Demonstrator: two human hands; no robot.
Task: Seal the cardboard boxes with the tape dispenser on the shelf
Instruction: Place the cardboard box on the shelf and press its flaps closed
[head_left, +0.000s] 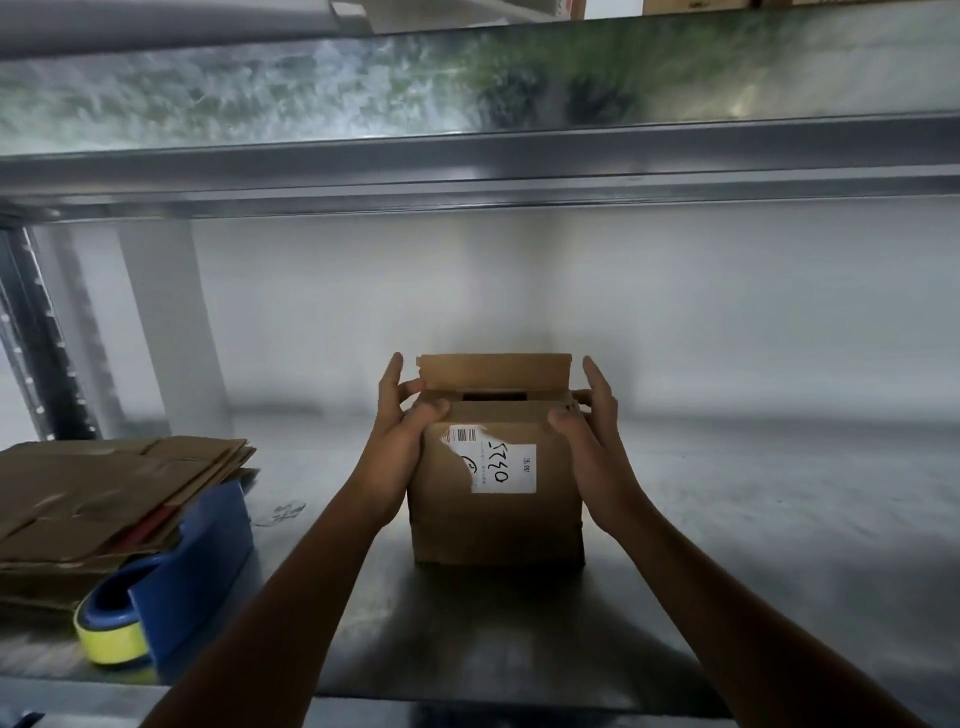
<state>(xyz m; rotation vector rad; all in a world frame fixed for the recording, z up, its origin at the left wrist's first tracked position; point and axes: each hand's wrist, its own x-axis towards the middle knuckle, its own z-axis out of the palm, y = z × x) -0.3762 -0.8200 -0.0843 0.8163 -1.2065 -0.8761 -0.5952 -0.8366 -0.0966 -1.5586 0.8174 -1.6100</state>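
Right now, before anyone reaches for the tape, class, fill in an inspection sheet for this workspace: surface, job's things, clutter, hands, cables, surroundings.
Surface: metal shelf, bare around the box.
Job's things: cardboard box upright at centre, torn white label on its front, far flap standing up, top not yet closed; blue tape dispenser with a yellow roll at near left, untouched.
Clutter: stack of flattened cardboard at left, behind the dispenser.
Hands: left hand and right hand hold the box's top corners, thumbs on the near flap.
Cables: nothing seen.
Surroundings: upper shelf overhead; upright post at left.
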